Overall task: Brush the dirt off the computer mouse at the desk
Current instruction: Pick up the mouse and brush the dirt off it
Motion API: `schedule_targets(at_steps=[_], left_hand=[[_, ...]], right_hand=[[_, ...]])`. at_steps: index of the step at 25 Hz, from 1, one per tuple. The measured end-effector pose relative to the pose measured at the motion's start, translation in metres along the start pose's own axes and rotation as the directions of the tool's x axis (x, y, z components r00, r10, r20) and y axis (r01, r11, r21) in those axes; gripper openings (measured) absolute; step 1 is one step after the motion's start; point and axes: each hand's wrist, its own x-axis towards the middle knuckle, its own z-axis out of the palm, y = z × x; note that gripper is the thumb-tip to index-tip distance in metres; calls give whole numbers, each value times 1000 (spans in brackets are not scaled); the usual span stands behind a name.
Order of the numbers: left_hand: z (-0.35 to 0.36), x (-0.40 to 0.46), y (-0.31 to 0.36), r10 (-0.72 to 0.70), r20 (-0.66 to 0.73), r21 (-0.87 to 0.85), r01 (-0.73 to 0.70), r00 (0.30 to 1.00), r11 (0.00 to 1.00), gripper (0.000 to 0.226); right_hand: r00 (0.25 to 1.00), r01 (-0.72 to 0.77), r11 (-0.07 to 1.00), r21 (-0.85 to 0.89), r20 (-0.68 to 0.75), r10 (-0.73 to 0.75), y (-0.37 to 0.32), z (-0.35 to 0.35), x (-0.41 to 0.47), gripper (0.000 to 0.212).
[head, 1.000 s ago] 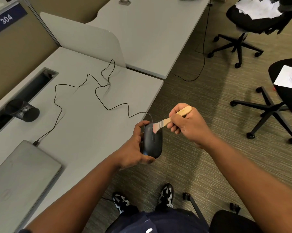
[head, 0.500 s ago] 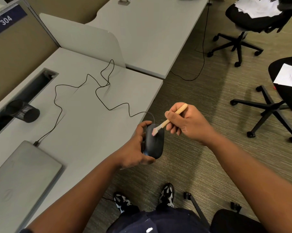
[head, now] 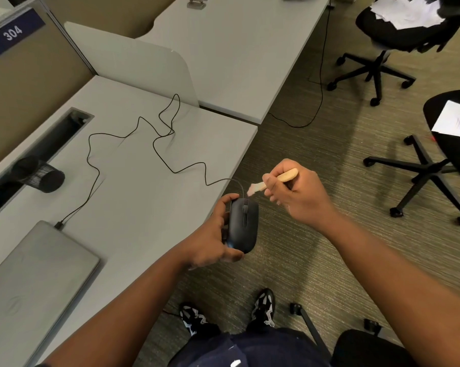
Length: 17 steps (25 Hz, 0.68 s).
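A black wired computer mouse is held just past the front edge of the grey desk, top side up. My left hand grips it from the left side and from below. My right hand is closed on a small wooden-handled brush. The pale bristles point down-left and hang just above the mouse's front end, close to where its black cable comes out. The cable snakes across the desk to a closed grey laptop.
A black mesh pen cup lies on its side by the desk's cable slot. A low divider separates a second desk behind. Office chairs with papers stand on the carpet to the right. Another chair's base is by my feet.
The brush has lifted off the mouse's top and moved up and to the right, so its bristles now hover by the front end. My left hand keeps the mouse in about the same place.
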Motion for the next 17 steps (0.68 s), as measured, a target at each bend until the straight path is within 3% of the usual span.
schedule_targets(at_steps=[3,6,9,14,17], left_hand=[[0,1,-1,-1,2,10,1,1000,1000,121],[2,1,-2,0,2,17,0,1000,1000,122],[2,0,-4,4,-5,7,-4,1000,1000,123],[2,-1,-2,15,-27,-18,-15,1000,1000,126],[1,-1,-2,44,-42,-6,-45,998,999,126]], right_hand=[[992,-118,957,264,67,103,-2,-2,0,21],[985,-139,966,220,126,113,-1,0,0,20],[993,-117,987,114,26,115,2,3,-2,20],[970,-212,923,321,-43,238,5,0,-6,18],[962,-235,906,353,-51,270,3,-2,-8,20]])
